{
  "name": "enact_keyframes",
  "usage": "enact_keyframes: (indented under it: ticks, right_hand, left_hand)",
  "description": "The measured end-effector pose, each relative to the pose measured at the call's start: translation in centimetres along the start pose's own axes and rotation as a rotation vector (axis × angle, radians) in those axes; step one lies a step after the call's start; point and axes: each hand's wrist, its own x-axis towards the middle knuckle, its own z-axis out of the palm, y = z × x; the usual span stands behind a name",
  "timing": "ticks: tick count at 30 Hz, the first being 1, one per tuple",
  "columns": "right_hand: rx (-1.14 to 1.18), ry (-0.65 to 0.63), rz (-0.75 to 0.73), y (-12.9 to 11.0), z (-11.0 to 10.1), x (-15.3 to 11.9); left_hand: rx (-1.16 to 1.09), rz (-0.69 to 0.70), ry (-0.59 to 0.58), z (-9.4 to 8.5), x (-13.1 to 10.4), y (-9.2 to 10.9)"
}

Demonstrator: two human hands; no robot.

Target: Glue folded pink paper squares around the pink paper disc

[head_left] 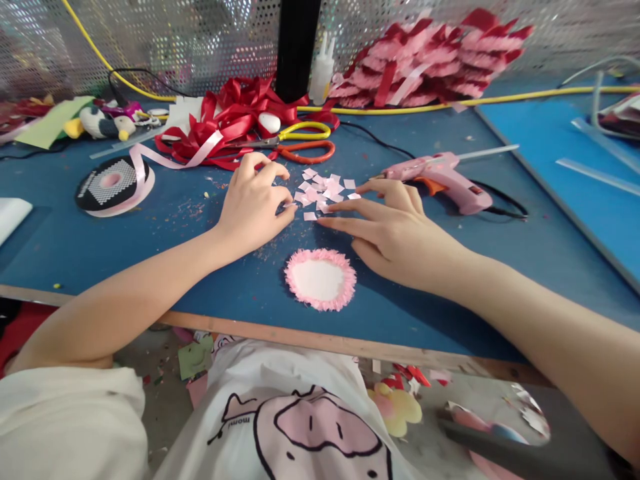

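A loose pile of small pale pink ribbon squares [320, 190] lies on the blue table between my hands. My left hand [257, 200] rests at the pile's left edge, its fingers bent and apart; a pale bit shows by the thumb and forefinger, but I see no firm hold on it. From the right, my right hand [395, 227] reaches in with spread fingers, the tips touching the outer squares. Nearer to me lies a white oval piece [320, 280] with a fluffy pink fringe [345, 297] around its rim.
Beyond the pile are scissors [305, 152] with yellow and orange handles and tangled red ribbon [235, 110]. A pink glue gun [450, 180] lies right of my right hand. Left sits a pink ribbon spool [113, 183]. Pink-and-red fringed pieces [430, 60] are heaped behind.
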Motion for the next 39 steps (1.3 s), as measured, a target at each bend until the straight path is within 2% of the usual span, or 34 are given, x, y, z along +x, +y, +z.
enact_keyframes:
  ticks: [8, 14, 18, 23, 27, 32, 36, 39]
  right_hand:
    - [0.001, 0.055, 0.020, -0.4, -0.2, 0.2]
    - [0.102, 0.229, 0.111, -1.1, -0.9, 1.0]
    - [0.161, 0.282, 0.109, -1.5, -1.0, 1.1]
    - [0.157, 0.247, 0.148, -2.6, -1.7, 1.3]
    - [0.166, 0.184, 0.249, -3.2, -2.8, 1.7]
    - [0.077, 0.252, 0.118, -2.4, -2.5, 1.6]
    - [0.061, 0.388, -0.047, -1.6, -1.5, 1.4]
    - [0.033, 0.440, -0.089, -1.4, -1.1, 1.4]
  left_hand:
    - [-0.020, -0.006, 0.046, 0.1, 0.2, -0.3]
    - [-0.225, 0.056, 0.001, 0.1, -0.4, 1.0]
    - [-0.350, 0.092, -0.044, 0.4, -1.2, 2.0]
    - [-0.418, 0.059, -0.098, 0.1, -1.5, 3.0]
    - [-0.482, -0.086, -0.187, -0.5, -1.1, 3.5]
    - [-0.599, -0.170, -0.288, -0.7, -0.7, 3.4]
    - [-0.667, -0.199, -0.248, -0.5, -0.7, 3.2]
    - [-0.739, -0.210, -0.230, -0.5, -0.8, 3.2]
